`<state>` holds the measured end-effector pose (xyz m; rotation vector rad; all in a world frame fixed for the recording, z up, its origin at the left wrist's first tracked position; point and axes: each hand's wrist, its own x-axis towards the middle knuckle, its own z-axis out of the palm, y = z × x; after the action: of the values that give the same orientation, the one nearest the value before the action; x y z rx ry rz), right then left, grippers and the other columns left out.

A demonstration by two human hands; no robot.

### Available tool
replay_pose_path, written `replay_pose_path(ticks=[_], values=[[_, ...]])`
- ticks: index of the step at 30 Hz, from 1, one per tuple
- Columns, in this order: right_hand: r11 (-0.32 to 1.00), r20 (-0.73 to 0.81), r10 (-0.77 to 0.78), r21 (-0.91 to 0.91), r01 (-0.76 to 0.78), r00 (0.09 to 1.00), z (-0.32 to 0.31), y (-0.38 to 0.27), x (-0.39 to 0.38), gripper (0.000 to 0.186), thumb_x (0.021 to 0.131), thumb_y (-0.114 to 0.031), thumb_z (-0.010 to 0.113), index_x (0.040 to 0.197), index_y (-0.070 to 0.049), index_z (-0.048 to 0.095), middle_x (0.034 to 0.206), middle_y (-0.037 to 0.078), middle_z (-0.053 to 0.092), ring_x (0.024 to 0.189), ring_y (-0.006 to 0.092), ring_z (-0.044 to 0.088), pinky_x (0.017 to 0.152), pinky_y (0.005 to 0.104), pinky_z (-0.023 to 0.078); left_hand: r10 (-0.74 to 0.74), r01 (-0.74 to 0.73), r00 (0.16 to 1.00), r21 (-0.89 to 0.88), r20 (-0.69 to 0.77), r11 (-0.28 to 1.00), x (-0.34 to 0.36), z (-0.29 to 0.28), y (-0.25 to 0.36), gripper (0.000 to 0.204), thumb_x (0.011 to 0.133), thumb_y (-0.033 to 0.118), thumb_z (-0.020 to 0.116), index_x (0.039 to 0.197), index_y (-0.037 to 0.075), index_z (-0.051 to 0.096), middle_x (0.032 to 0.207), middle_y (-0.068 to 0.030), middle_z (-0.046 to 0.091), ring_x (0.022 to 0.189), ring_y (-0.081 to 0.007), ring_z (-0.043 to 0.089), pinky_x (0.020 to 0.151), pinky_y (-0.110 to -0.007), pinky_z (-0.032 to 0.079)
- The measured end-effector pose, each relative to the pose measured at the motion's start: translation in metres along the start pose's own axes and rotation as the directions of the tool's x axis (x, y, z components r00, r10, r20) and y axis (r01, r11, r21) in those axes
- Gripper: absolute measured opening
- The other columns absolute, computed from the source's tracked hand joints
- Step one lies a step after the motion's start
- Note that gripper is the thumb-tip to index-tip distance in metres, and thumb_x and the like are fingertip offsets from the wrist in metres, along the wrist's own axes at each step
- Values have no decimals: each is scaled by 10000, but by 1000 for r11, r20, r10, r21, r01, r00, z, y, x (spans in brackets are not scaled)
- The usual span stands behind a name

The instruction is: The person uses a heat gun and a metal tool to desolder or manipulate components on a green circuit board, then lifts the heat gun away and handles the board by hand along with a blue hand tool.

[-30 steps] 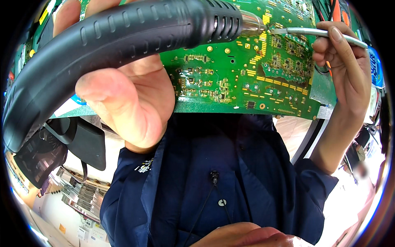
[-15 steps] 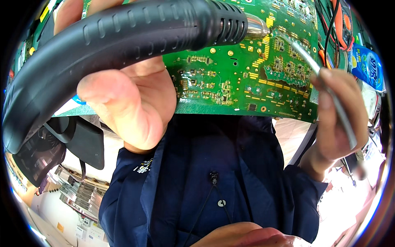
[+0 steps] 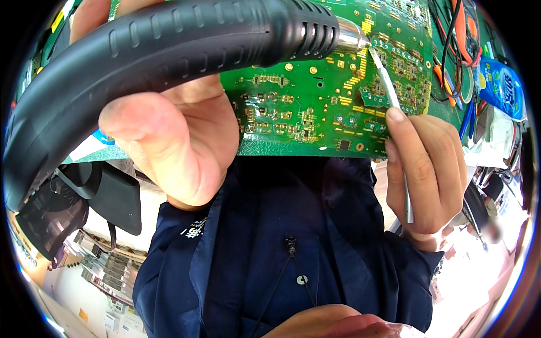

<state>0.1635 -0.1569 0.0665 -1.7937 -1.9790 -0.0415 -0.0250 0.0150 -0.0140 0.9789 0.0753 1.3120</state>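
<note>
My left hand (image 3: pixel 186 135) is wrapped round the thick black handle of a hot-air gun (image 3: pixel 191 42). Its thumb points forward beneath the handle, and the fingers go out of sight behind it. The gun's metal nozzle (image 3: pixel 350 36) hangs over a green circuit board (image 3: pixel 298 135) with gold pads and many small parts. Pinched in my right hand (image 3: pixel 431 163) is a slim silver metal tool with a pointed end (image 3: pixel 385 81); its exact kind is unclear. The tool's point is at the gold pads right beside the nozzle's mouth.
On the far right lie an orange-and-black device (image 3: pixel 466 34), black cables (image 3: pixel 445 50), a blue packet (image 3: pixel 500 87) and several hand tools (image 3: pixel 468 121). The board reaches close to the green bench's near edge (image 3: pixel 276 149). A dark chair (image 3: pixel 107 194) stands at the lower left.
My right hand has moved left with the silver tool, turning it more upright and bringing its point from the board's right part to the nozzle. The hot-air gun has barely moved.
</note>
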Motion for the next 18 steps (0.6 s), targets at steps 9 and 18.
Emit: replay_pose_path(ticks=[9,18], values=[[999,-6,-15,-39,14,1000,7,-5,2,352,791,125,725,1139,79,695,921,176,673,792,310,669,691,380,559,-9,11,999,-33,51,999,3,-3,-1,693,1043,532,469,1546,80,321,1529,-152,479,1410,-415,469,1069,-562,536],[993,-118,-3,-115,-11,993,24,-10,-5,348,823,133,714,1168,91,693,935,181,685,802,285,661,693,348,542,54,-3,987,314,-151,949,1,21,-4,687,1042,546,455,1535,86,324,1523,-160,472,1392,-412,490,1036,-542,564]])
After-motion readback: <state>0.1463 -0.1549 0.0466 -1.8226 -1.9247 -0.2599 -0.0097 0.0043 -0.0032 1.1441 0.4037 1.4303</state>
